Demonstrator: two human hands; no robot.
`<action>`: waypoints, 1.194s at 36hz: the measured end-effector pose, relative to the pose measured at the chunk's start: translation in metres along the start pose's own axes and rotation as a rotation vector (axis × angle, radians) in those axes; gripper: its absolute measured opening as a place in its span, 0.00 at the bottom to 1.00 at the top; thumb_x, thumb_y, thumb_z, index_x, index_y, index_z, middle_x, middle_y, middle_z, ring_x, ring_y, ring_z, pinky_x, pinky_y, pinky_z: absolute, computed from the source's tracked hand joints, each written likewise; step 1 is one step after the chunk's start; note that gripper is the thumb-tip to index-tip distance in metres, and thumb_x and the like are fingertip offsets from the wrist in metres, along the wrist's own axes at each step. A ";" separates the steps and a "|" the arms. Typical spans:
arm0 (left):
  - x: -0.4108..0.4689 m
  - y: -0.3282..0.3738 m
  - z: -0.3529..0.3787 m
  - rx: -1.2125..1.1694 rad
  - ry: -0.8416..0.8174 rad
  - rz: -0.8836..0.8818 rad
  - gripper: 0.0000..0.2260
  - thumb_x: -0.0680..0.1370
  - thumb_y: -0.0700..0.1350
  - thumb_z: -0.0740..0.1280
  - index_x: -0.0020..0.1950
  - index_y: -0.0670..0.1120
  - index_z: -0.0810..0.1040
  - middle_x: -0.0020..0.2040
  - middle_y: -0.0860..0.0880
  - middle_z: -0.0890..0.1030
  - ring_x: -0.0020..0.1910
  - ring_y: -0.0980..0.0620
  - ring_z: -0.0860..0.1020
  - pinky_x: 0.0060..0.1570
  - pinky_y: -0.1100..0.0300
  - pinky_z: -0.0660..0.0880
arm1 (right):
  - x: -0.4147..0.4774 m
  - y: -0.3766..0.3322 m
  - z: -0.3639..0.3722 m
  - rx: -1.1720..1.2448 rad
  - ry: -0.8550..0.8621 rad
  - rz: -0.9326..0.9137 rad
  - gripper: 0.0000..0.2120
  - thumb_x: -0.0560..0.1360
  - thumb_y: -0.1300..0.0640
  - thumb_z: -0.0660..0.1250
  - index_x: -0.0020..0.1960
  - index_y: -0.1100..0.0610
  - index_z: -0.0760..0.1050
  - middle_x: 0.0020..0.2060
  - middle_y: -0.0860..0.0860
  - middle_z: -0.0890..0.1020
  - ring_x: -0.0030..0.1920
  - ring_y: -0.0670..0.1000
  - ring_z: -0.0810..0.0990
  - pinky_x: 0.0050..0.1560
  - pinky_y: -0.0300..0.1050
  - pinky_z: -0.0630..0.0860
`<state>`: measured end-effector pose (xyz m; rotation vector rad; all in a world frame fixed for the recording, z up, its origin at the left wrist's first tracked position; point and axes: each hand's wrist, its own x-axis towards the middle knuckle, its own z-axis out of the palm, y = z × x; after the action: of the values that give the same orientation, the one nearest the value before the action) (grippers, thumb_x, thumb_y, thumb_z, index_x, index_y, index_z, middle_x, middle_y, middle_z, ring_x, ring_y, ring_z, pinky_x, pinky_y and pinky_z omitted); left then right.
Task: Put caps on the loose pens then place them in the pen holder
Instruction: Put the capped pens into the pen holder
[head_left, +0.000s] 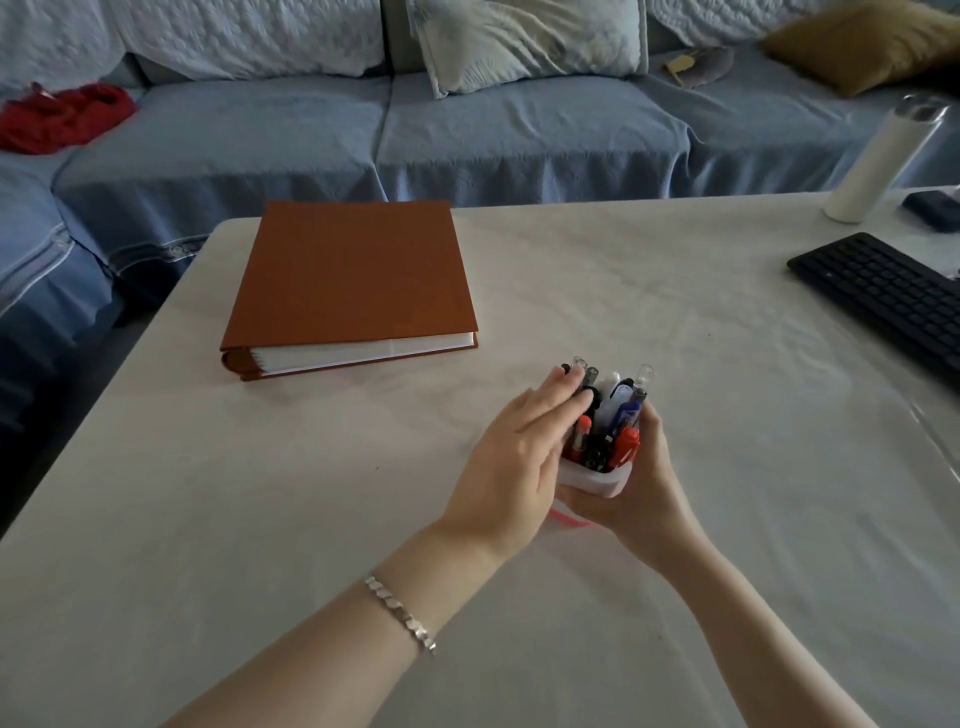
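Pen holder (597, 480) sat upright, clamped by right hand (641, 483) from below/right; left hand (511, 457) lay flat-fingered, unclenched, against the pens (605, 415), which stood vertical.

You have one pen holder (597, 480), two hands, one brown album (353, 280), one keyboard (883, 301), one white bottle (878, 161). Pens (613, 415): bunched, exact count unclear.

Both hands (511, 457) cupping pen holder (597, 480), pens (605, 415) inside
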<state>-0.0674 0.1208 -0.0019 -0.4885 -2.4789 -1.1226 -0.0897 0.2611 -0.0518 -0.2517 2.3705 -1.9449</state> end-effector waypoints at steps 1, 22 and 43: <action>0.002 -0.001 0.000 -0.006 -0.018 -0.010 0.17 0.78 0.37 0.54 0.65 0.40 0.71 0.68 0.49 0.67 0.69 0.56 0.62 0.70 0.63 0.59 | 0.001 0.001 -0.001 -0.010 0.003 -0.009 0.49 0.53 0.58 0.77 0.67 0.44 0.56 0.64 0.53 0.69 0.63 0.53 0.72 0.47 0.36 0.77; -0.016 -0.025 -0.009 -0.558 -0.117 -0.539 0.19 0.73 0.38 0.69 0.54 0.61 0.71 0.54 0.64 0.76 0.53 0.70 0.75 0.53 0.72 0.71 | -0.010 -0.018 -0.002 -0.105 0.072 0.112 0.43 0.57 0.67 0.78 0.66 0.49 0.62 0.54 0.52 0.77 0.47 0.45 0.80 0.34 0.34 0.78; 0.032 -0.094 -0.070 -0.487 0.157 -0.737 0.14 0.71 0.37 0.70 0.46 0.58 0.75 0.47 0.58 0.78 0.52 0.55 0.77 0.58 0.47 0.75 | 0.103 -0.051 0.070 -0.301 -0.204 0.147 0.41 0.60 0.60 0.78 0.68 0.50 0.62 0.55 0.50 0.78 0.57 0.54 0.77 0.58 0.55 0.75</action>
<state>-0.1246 0.0137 -0.0034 0.4369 -2.2725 -1.9662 -0.1761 0.1666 -0.0099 -0.2670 2.4577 -1.4237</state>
